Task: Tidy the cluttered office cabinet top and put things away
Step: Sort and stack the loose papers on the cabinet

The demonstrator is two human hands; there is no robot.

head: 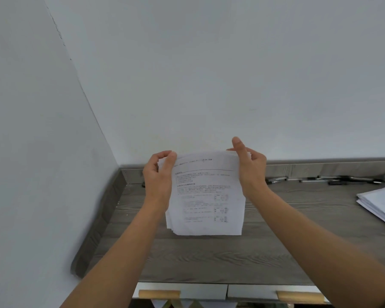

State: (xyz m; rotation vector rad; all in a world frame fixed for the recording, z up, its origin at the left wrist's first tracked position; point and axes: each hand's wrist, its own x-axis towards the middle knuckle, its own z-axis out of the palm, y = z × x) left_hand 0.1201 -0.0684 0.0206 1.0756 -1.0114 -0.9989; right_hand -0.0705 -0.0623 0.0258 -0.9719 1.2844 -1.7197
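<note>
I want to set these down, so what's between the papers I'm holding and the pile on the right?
Head view: only bare cabinet top, crossed by your right forearm; the pens lie farther back.

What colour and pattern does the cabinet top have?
The cabinet top is grey-brown wood grain; head view.

The cabinet top (209,258) was a grey wood-grain surface filling the lower half of the frame. A raised lip (320,170) of the same finish ran along its back and left edges. Several dark pens (342,180) lay loose in a row just before the back lip, right of centre. A stack of white papers (380,203) lay flat at the right edge, partly out of frame, near the pens but apart from them.
</note>
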